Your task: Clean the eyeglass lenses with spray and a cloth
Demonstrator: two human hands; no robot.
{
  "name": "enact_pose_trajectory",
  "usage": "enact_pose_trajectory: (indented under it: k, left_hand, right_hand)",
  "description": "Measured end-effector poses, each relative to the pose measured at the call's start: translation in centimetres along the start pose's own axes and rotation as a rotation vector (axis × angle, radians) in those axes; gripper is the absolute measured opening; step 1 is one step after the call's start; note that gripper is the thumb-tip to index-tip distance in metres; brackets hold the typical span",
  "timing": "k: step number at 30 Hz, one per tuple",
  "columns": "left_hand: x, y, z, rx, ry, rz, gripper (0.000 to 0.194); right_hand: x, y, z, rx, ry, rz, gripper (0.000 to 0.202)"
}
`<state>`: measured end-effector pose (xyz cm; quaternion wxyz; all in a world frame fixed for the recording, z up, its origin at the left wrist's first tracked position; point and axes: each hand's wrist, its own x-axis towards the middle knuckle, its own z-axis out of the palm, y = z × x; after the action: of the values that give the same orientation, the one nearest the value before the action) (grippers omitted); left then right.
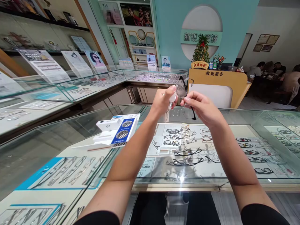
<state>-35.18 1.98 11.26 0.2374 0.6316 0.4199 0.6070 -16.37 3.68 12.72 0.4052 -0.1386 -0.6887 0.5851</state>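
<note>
Both of my hands are raised above a glass display counter. My left hand (164, 98) is closed round a small clear and white bottle (172, 96), with the thumb on its top. In my right hand (199, 104) is a pair of black-framed eyeglasses (192, 110), pinched near the middle of the frame. The glasses are turned on end, one lens up beside the bottle and the other hanging below my fingers.
Rows of eyeglasses (187, 152) lie inside the glass counter (140, 180). White and blue boxes (122, 132) rest on top at the left. Farther back are a wooden cashier desk (239, 82), more display cases and seated people (278, 69) at the right.
</note>
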Motion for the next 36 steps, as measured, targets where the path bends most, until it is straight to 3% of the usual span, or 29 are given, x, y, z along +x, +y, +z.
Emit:
enact_pose_trajectory:
  k: [4,6,11,13,16,20,25,31,36]
  left_hand:
    - [0.0,0.5,-0.2,-0.221,-0.108,-0.148,0.075]
    - [-0.1,0.6,-0.1,-0.243,-0.147,-0.159,0.075]
    - [-0.5,0.2,0.5,0.108,-0.226,-0.003,0.071]
    - [-0.4,-0.3,0.4,0.086,-0.243,-0.033,0.07]
    - [0.3,-1.3,-0.5,-0.133,-0.137,-0.189,0.067]
    - [1.5,-3.3,-2.3,-0.241,0.072,-0.312,0.044]
    - [2.3,-7.3,-3.9,0.019,0.191,-0.349,0.045]
    - [2.4,-12.5,-6.2,0.504,0.045,-0.38,0.044]
    - [1.9,-14.5,-7.3,0.642,-0.01,-0.434,0.043]
  right_hand:
    - [0.5,0.4,-0.5,0.064,0.12,-0.009,0.037]
    - [0.8,0.6,-0.8,0.102,0.184,-0.016,0.038]
    - [1.1,1.0,-0.9,0.133,0.198,-0.005,0.038]
    - [1.1,1.0,-0.9,0.131,0.202,-0.001,0.036]
    - [1.2,0.9,-1.1,0.147,0.242,-0.008,0.034]
    - [1.2,0.7,-1.4,0.155,0.272,0.008,0.034]
    - [1.2,0.6,-1.4,0.157,0.284,0.015,0.035]
    - [1.1,0.4,-1.4,0.18,0.275,0.017,0.037]
    - [1.0,0.2,-1.3,0.171,0.264,0.014,0.039]
